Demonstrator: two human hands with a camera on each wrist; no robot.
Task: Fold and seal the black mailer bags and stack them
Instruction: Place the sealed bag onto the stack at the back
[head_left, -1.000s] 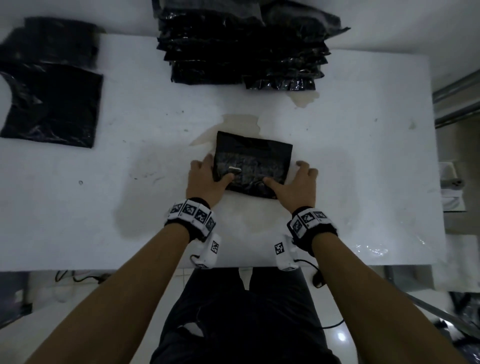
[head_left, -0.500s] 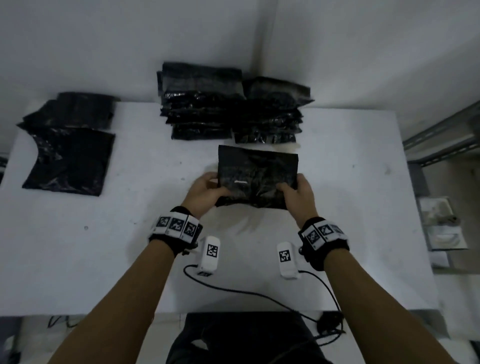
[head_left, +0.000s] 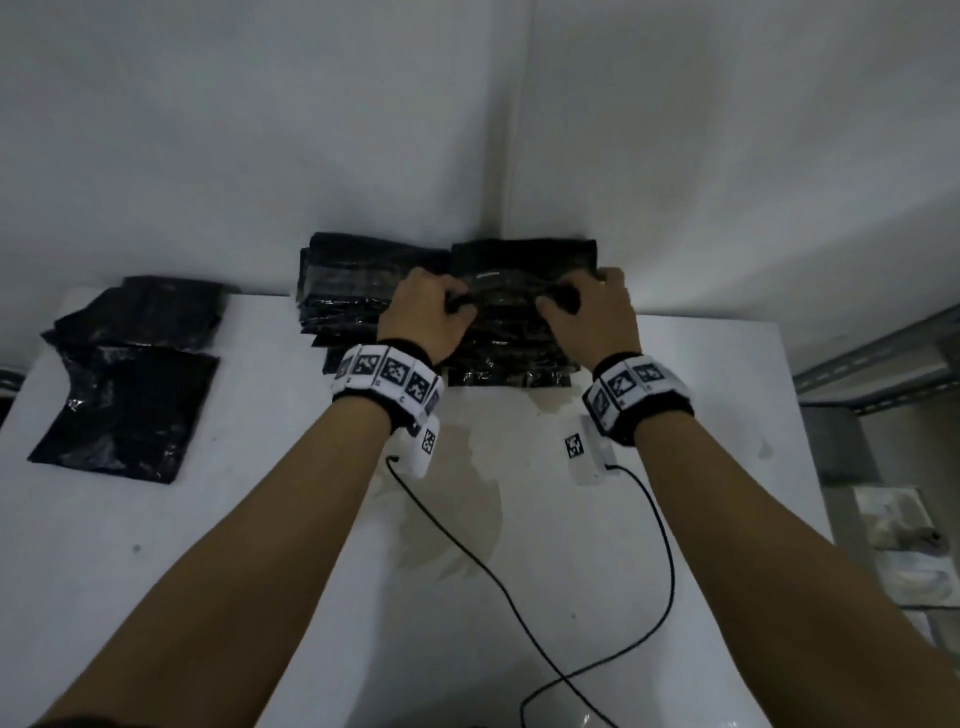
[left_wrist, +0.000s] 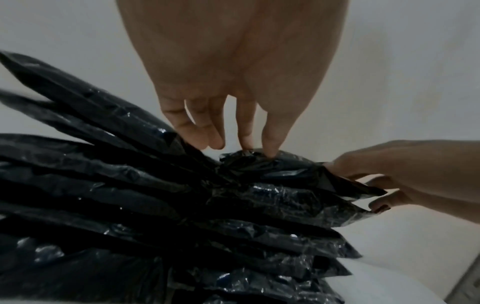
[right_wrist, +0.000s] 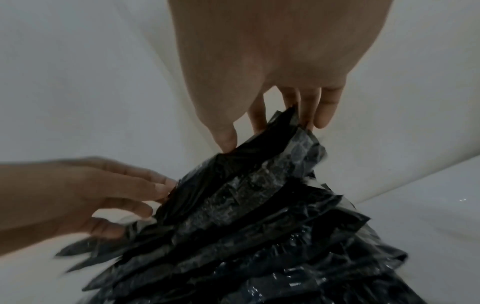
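The folded black mailer bag (head_left: 519, 270) lies on top of the right-hand stack of sealed bags (head_left: 509, 358) at the back of the table, against the wall. My left hand (head_left: 431, 312) holds its near left corner and my right hand (head_left: 587, 306) holds its near right corner. In the left wrist view my left hand's (left_wrist: 244, 144) thumb and fingers come down on the bag (left_wrist: 272, 164). The right wrist view shows my right hand (right_wrist: 259, 127) pinching the bag's edge (right_wrist: 246, 174) between thumb and fingers. A second stack (head_left: 353, 291) stands just to the left.
Flat unfolded black bags (head_left: 124, 405) lie in a pile at the table's (head_left: 208, 545) left side. Black cables (head_left: 467, 561) trail from my wrist cameras across the near table. A metal shelf frame (head_left: 883, 364) stands past the right edge. White walls meet in a corner behind the stacks.
Both hands lifted the folded bag off the middle of the table and carried it away from me onto the right stack. My head view tilted up toward the wall.
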